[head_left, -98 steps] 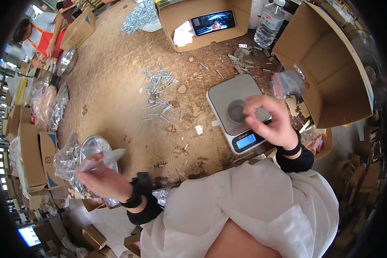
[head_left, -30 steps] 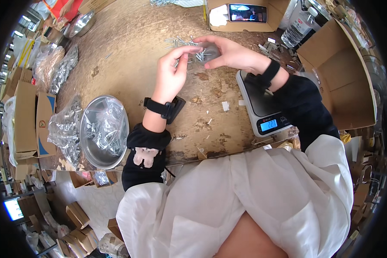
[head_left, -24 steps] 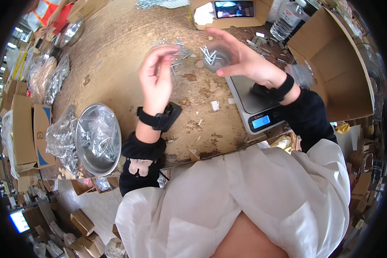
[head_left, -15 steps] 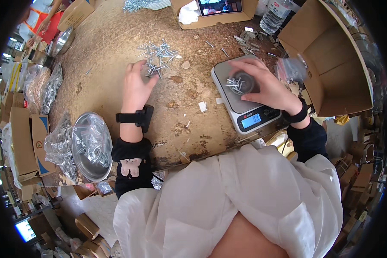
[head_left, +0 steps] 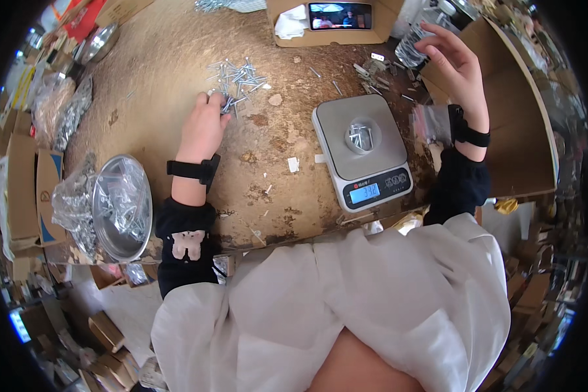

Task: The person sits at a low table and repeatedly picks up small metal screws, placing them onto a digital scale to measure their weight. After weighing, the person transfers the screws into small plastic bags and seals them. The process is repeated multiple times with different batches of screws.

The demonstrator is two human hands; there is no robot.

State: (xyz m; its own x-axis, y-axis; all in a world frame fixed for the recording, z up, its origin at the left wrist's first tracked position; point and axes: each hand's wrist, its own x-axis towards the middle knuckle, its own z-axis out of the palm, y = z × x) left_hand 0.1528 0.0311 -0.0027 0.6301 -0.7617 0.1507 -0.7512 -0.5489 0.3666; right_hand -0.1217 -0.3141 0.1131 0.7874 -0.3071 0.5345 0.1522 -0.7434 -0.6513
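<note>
My left hand (head_left: 204,127) is at the near edge of a loose pile of silver screws (head_left: 245,75), its fingers curled in on a few of them. Raised at the right, my right hand (head_left: 460,73) is empty with its fingers apart, in front of the water bottle and the big carton. On the steel plate of a white digital scale (head_left: 335,163) stands a small clear cup (head_left: 374,138) with several screws (head_left: 358,137) inside. The scale's display is lit blue.
An open cardboard box (head_left: 513,124) stands at the right, with small plastic bags (head_left: 431,123) beside it. A phone (head_left: 340,16) leans in a carton at the back, left of a water bottle (head_left: 411,49). A steel bowl (head_left: 101,238) holding bagged hardware sits at the left edge.
My right hand has let go of the cup on the scale and moved up and to the right. My left fingers have closed in on the screws. The display's reading has changed.
</note>
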